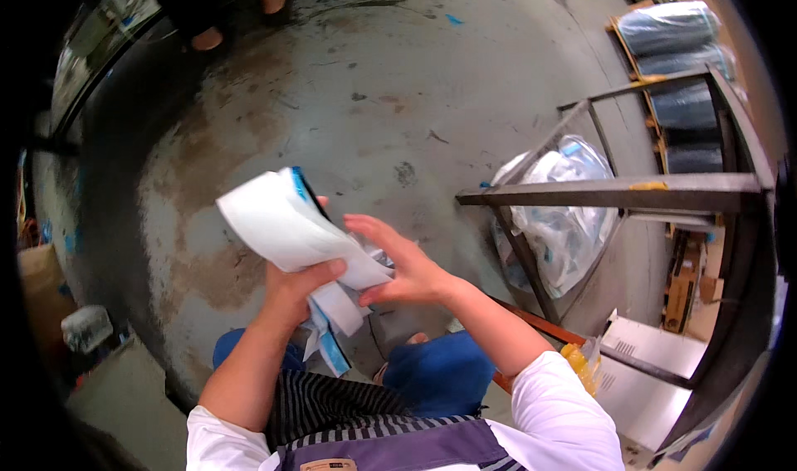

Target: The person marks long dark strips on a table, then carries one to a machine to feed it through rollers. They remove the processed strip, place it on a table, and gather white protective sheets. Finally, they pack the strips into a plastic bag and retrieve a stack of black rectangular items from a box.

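Head view: at the far left of the frame I see a brown panel [41, 288], and just right of it, lower down, a pale, translucent block [87, 328]. In the upper left another person in dark trousers stands on the grey, stained floor [365, 114]; only the legs and feet [207, 39] show. Near the centre, the white bundle [282, 222], layered and edged in blue and black, is held up above the floor, its wide end leaning toward the upper left. The left hand [290, 295] is clamped on its lower side, thumb pressed across the white face. Below it hangs a loose blue-and-white strip [334, 351]. The right hand [407, 265] curves about the bundle's right end, fingers and thumb parted; I can't tell whether it grips. Right of centre a clear plastic bag [564, 222] of pale material sits behind a dark metal frame [614, 191]. In the lower right lies a white panel [652, 351], and in the upper right, plastic-wrapped dark rolls [672, 35] stack up.
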A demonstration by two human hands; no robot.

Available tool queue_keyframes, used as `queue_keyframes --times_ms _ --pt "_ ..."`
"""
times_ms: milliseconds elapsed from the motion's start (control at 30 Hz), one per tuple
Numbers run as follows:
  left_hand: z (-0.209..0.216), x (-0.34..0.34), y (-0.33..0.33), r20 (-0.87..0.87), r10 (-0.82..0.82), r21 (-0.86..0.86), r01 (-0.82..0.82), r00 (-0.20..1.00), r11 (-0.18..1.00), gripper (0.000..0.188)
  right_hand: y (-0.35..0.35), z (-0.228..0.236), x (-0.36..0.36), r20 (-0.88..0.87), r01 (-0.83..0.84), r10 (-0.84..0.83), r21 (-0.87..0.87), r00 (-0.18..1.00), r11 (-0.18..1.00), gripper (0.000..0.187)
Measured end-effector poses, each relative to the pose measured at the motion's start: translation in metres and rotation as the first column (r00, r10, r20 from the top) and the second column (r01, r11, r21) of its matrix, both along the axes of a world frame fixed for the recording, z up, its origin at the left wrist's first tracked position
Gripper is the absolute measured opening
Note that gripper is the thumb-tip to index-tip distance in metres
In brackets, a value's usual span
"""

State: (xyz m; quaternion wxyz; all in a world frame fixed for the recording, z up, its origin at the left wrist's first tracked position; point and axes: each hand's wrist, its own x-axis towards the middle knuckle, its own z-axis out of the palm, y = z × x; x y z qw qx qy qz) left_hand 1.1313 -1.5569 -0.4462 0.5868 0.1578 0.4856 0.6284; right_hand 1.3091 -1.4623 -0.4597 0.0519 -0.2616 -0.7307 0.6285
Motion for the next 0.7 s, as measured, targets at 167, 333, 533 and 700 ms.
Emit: queue_keyframes --times_ms 167,333,533,700 --pt "-0.016 0.021 0.029 0.117 -0.037 0.05 0.031 0.992 0.998 0.077 0.002 -0.014 0.015 -0.059 0.06 -0.078 -0.266 0.995 0.962 0.093" --pt "-0.02 0.047 0.057 0.115 -0.177 0.141 0.16 0.978 0.977 0.053 -0.014 -0.027 0.043 -0.103 0.21 -0.305 -0.521 0.947 0.827 0.081" --pt "-0.013 0.072 0.091 0.081 -0.218 0.18 0.201 0.973 0.963 0.041 -0.009 -0.022 0.044 -0.041 0.563 -0.606 -0.326 0.794 0.759 0.057" --pt "-0.045 0.072 0.099 -0.001 -0.368 0.163 0.363 0.93 0.917 0.045 -0.004 -0.045 0.053 0.027 0.644 -0.681 -0.356 0.732 0.678 0.043"
